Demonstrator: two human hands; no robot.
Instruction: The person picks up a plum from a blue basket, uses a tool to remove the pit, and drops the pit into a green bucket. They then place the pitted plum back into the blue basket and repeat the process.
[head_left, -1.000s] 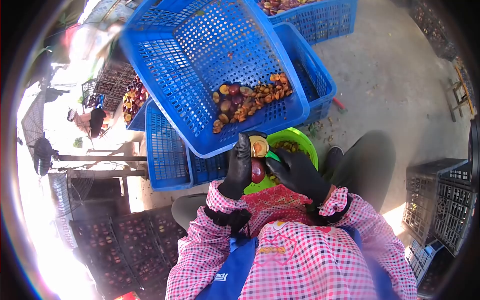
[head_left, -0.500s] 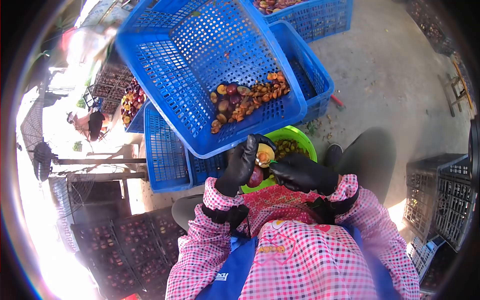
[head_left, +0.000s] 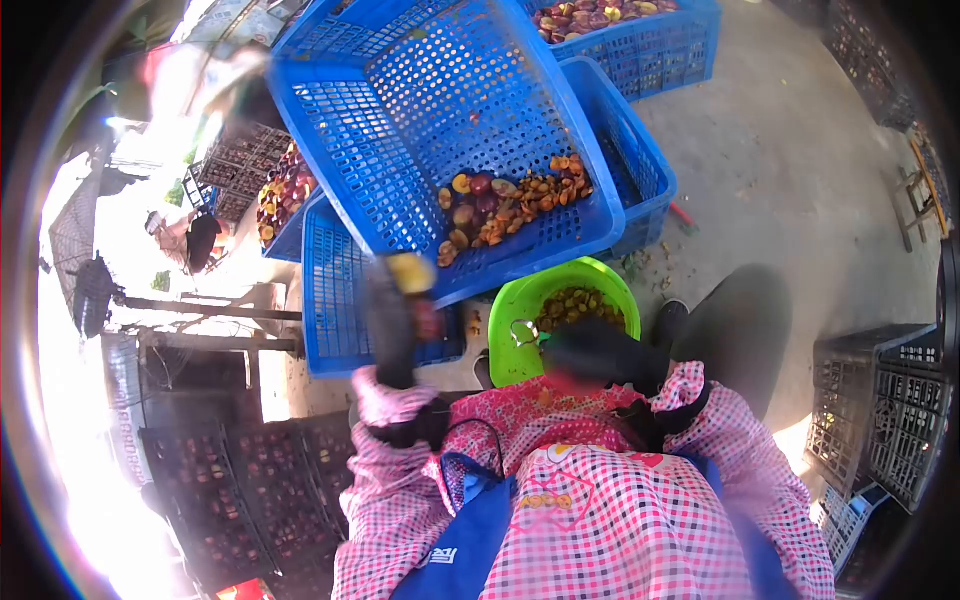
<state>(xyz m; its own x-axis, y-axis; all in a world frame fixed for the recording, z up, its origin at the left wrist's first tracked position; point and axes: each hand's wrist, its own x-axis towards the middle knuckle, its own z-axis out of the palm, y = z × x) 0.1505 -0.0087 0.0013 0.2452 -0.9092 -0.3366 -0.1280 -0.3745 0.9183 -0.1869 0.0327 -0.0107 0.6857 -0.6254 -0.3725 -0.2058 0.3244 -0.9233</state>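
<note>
My left hand (head_left: 388, 320), in a black glove and smeared by motion, is beside the near-left edge of the tilted blue crate (head_left: 340, 150). It holds a cut plum (head_left: 410, 272) with yellow flesh showing; a dark red piece of fruit (head_left: 428, 320) is by its fingers. Over the near side of the lime-green basin (head_left: 510, 365), my right hand (head_left: 595, 355), also black-gloved, is closed on a small pitting tool (head_left: 523, 333) with a metal loop and a bit of green. Brown-orange stones and scraps (head_left: 580, 305) lie in the basin.
Plums and orange-brown pieces (head_left: 510, 210) lie in the tilted crate's lower corner. Other blue crates (head_left: 335, 290) stand beneath and around it, some with cut plums (head_left: 600, 18). Black crates (head_left: 870, 400) are at the right, and dark fruit-filled ones (head_left: 240, 490) at lower left.
My left hand has moved left, away from my right hand and the basin, carrying the cut plum. My right hand stays over the basin's near side, and the tool's loop now shows.
</note>
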